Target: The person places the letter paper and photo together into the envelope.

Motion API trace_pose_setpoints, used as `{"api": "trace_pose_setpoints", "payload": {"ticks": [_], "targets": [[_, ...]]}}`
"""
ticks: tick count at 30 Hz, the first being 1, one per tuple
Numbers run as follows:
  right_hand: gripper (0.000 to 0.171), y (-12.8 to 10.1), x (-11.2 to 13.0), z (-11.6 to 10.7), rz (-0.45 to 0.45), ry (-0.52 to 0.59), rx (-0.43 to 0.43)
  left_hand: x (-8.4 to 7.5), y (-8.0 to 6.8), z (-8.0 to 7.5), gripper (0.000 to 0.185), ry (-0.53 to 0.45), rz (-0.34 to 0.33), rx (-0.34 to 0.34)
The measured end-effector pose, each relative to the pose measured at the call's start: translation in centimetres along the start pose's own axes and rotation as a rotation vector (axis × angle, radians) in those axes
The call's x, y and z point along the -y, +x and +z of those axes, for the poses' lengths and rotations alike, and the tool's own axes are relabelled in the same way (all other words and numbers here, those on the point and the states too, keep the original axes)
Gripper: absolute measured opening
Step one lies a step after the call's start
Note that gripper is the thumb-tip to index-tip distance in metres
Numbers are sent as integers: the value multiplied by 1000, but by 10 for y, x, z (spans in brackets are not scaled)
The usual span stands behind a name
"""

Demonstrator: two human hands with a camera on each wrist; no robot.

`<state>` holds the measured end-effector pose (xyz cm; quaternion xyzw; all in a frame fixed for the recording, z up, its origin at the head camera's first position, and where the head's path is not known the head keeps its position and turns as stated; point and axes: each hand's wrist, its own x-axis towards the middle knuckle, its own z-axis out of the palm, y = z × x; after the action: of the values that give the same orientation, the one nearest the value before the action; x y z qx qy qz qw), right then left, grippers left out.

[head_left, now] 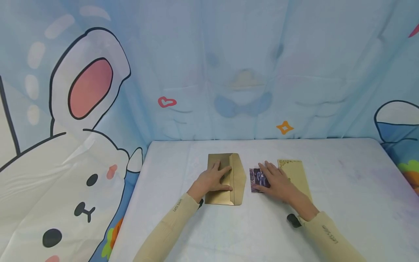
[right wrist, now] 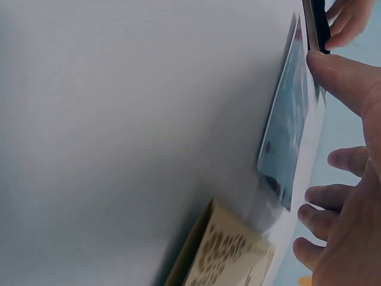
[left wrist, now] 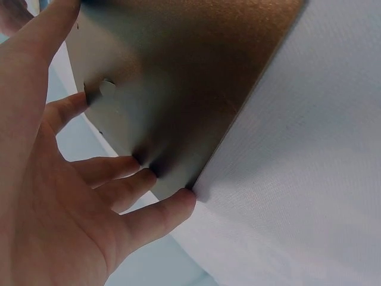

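Note:
A gold envelope (head_left: 237, 182) lies on the white table (head_left: 343, 189) with its flap open toward the right. My left hand (head_left: 214, 178) rests flat on it with the fingers spread; in the left wrist view the fingertips (left wrist: 149, 173) press the envelope (left wrist: 178, 77). Just right of it lies a small dark photo (head_left: 255, 177). My right hand (head_left: 273, 180) lies over the photo with fingers straight, and the thumb (right wrist: 333, 74) touches the edge of the photo (right wrist: 286, 137). A gold card with a patterned end (head_left: 298, 173) lies partly under that hand.
A cartoon-printed blue cloth hangs behind the table and down its left side (head_left: 82, 163). The table's far edge runs just beyond the envelope. The patterned card end (right wrist: 229, 256) shows close beside the photo in the right wrist view.

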<state>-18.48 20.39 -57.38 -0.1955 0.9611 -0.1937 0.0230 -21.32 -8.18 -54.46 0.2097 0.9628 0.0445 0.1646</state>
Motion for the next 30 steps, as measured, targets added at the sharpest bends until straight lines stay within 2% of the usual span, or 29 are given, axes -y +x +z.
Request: {"api": "trace_pose_setpoints", "payload": {"ticks": [17,30], "targets": [[94,-13,-13,-9,54,-3,31,1,-1,1,89,-9,2,-6],[96,-12,-14,-9,77,-9,31,-1,-4,-2,89,-14,11,-16]]}}
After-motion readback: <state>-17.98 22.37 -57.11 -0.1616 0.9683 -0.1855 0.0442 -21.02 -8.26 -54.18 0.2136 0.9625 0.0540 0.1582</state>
